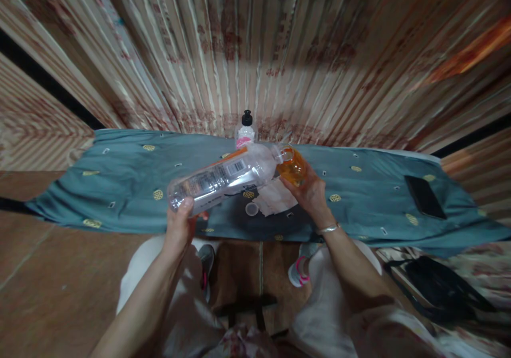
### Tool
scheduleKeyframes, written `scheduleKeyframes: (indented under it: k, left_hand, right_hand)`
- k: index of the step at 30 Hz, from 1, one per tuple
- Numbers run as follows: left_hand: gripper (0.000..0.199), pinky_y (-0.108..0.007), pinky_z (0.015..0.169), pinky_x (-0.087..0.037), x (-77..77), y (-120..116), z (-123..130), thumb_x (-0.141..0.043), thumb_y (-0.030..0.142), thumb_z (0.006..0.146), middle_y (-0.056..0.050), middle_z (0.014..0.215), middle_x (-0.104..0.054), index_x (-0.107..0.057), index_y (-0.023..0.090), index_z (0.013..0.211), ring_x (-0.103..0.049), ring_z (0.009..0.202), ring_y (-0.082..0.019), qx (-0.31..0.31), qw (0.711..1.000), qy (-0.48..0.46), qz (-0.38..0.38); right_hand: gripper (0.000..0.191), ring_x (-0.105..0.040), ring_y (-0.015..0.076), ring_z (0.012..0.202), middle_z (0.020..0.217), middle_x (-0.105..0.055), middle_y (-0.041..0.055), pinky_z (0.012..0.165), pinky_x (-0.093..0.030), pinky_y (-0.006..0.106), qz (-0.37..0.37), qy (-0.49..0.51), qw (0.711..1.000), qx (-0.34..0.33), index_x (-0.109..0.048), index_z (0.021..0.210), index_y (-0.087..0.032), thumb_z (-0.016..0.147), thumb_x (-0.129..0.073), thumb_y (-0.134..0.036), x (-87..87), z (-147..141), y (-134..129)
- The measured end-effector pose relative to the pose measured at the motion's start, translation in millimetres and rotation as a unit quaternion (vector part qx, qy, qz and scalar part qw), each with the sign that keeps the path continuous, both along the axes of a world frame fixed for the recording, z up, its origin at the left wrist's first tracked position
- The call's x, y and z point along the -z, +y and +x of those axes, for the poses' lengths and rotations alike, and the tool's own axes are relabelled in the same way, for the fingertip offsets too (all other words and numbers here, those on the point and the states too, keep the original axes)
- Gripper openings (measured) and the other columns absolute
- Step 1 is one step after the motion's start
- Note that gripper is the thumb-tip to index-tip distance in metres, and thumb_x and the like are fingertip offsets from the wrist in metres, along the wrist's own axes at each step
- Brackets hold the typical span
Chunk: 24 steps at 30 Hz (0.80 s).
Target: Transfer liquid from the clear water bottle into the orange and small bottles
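My left hand point(181, 225) grips the base end of a large clear plastic bottle point(227, 174) with a printed label. The bottle is tipped on its side, its neck pointing right. In my right hand point(309, 190) is a smaller bottle point(293, 167) with orange liquid, tilted so its mouth meets the large bottle's neck. Whether liquid is passing between them I cannot tell. Below them on the cloth lie a round white cap point(252, 209) and a crumpled white tissue or wrapper point(277, 197).
A clear bottle with a black cap point(246, 126) stands at the back of the table, which wears a green cloth point(120, 187). A black phone point(425, 196) lies at the right. A black bag point(443, 289) is at the lower right, and a striped curtain point(255, 43) hangs behind.
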<state>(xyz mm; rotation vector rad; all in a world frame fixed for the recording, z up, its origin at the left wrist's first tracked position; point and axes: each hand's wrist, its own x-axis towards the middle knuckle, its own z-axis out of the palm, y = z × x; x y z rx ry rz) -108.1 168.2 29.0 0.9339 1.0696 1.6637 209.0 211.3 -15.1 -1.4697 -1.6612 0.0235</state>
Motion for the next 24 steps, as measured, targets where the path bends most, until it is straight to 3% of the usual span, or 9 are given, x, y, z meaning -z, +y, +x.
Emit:
scheduleKeyframes:
  k: [8, 15, 24]
  left_hand:
    - [0.059, -0.022, 0.04, -0.046, -2.6, -1, 3, -0.084, 0.051, 0.069, -0.002, 0.08, -0.07, -0.067, 0.019, 0.115, -0.056, 0.047, -0.013, 0.032, 0.999, 0.02, 0.011]
    - [0.053, -0.022, 0.039, -0.043, -11.2, -5, 4, -0.084, 0.051, 0.071, -0.005, 0.086, -0.073, -0.069, 0.019, 0.112, -0.058, 0.052, -0.014, 0.037, 0.999, 0.033, 0.022]
    - [0.056, -0.022, 0.038, -0.043, -13.4, -7, 2, -0.089, 0.047, 0.067, -0.003, 0.083, -0.069, -0.067, 0.022, 0.112, -0.058, 0.054, -0.015, 0.024, 0.999, 0.02, 0.032]
  right_hand:
    - [0.075, -0.075, 0.0375, 0.117, 0.133, -0.074, 0.0243, 0.101, -0.064, 0.056, 0.009, -0.017, 0.999, 0.025, -0.058, 0.144, -0.011, 0.09, -0.071, -0.062, 3.9, 3, -1]
    - [0.076, -0.074, 0.0384, 0.119, 0.136, -0.072, 0.0235, 0.103, -0.062, 0.059, -0.003, -0.011, 0.999, 0.03, -0.057, 0.147, -0.014, 0.091, -0.069, -0.063, 3.7, 3, -5]
    - [0.075, -0.073, 0.0376, 0.122, 0.136, -0.072, 0.0223, 0.104, -0.062, 0.059, -0.01, -0.012, 1.0, 0.02, -0.056, 0.147, -0.015, 0.09, -0.071, -0.062, 5.0, 4, -6]
